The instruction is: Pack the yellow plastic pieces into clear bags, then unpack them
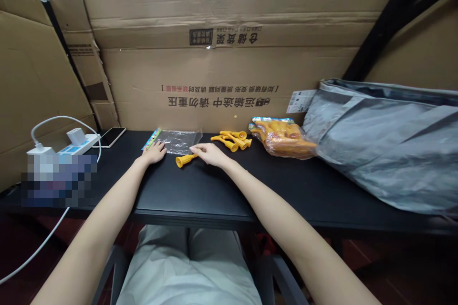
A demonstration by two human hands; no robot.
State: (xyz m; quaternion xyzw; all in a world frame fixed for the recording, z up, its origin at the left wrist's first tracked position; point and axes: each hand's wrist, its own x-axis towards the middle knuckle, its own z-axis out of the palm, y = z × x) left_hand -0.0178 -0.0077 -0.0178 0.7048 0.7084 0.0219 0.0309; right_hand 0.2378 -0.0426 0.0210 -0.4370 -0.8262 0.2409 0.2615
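A person sits at a black table [193, 195], bare arms reaching forward. The right hand [210, 154] pinches the narrow end of a yellow horn [184, 160] between thumb and fingers; its flared mouth points left, away from that hand. The horn is at the near edge of a clear bag [181, 140], which lies flat with a colourful header strip at its left end. The left hand [155, 152] rests palm down over this end, fingers stretched towards the strip; whether they grip it, I cannot tell. Just right of the clear bag is a small pile [232, 141] of similar yellow horns, and beyond it a full bag [281, 137], packed with orange-yellow things. A large grey bag [382, 143] fills the right side. At left are a phone [112, 137] and a power strip [84, 144] with white plugs. Printed cardboard [222, 69] stands behind everything.
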